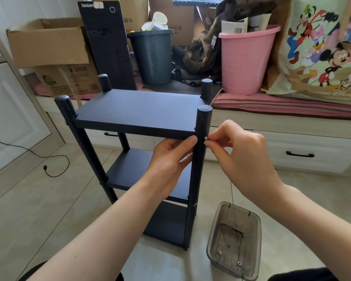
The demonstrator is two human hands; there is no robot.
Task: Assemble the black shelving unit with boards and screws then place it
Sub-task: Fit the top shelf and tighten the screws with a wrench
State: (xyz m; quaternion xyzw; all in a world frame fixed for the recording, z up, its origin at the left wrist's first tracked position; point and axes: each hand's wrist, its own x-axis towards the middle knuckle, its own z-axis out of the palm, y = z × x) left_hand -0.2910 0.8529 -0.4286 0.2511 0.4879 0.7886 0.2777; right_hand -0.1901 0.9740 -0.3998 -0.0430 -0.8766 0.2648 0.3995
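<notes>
Three boards already sit between four posts — the black shelving unit [142, 126] stands upright on the tiled floor [49, 209], so judged from this, assembly is near its end and only fastening at the top tier remains.

Head view, the only one. Left hand [170, 165] reaches in under the near edge of the top board [138, 110]; its fingers wrap the near right post [200, 159] just below that board. Reason, as I read it: it steadies post against board so the hole stays lined up while the fastener goes in.

Right hand [245, 157] is closed in a pinch, thumb and fingertips on a small silver screw [205, 138]. The screw's tip meets the outer side of the post, level with the board's edge. Whether the thread has bitten yet cannot be told.

Relation of thing to hands: the unit is directly ahead, the worked corner lying between the two hands — left touching the post from the inner side, right just beside it on the outer side.

A clear grey plastic tray [234, 240] rests on the floor near the unit's right foot, below the right hand. It holds two small silver pieces, likely the remaining hardware, kept within easy reach. Other screw heads show on the near left post [79, 142].
</notes>
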